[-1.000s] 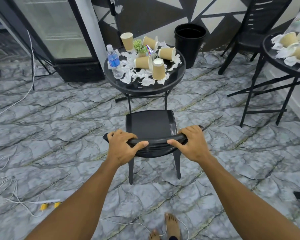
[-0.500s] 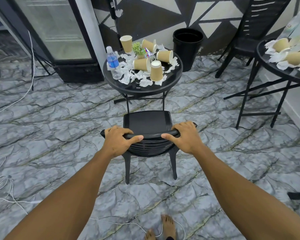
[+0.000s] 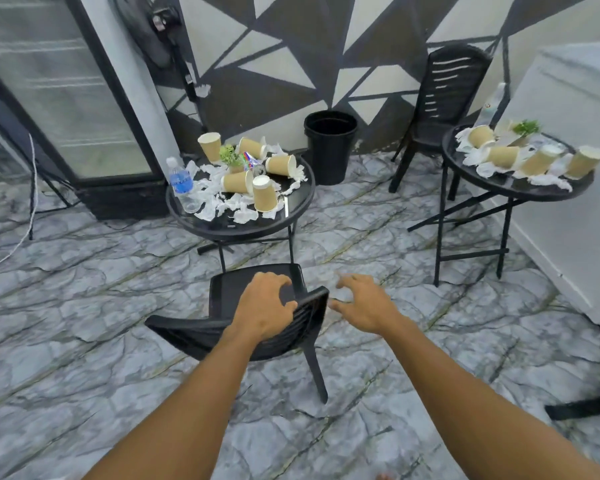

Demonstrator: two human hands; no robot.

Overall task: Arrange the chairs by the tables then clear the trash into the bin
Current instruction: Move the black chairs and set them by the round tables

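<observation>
Gripping the top rail of a black chair (image 3: 257,306), the left hand (image 3: 264,308) curls its fingers over the backrest. Just beside it, the right hand (image 3: 364,306) hovers spread and empty, clear of the rail's right end. Ahead of both hands, the seat points toward a round black table (image 3: 236,226), whose near edge sits just beyond it. Paper cups (image 3: 264,193), crumpled napkins and a bottle (image 3: 181,183) litter the top. Behind the table's far right edge stands a bin (image 3: 330,147).
</observation>
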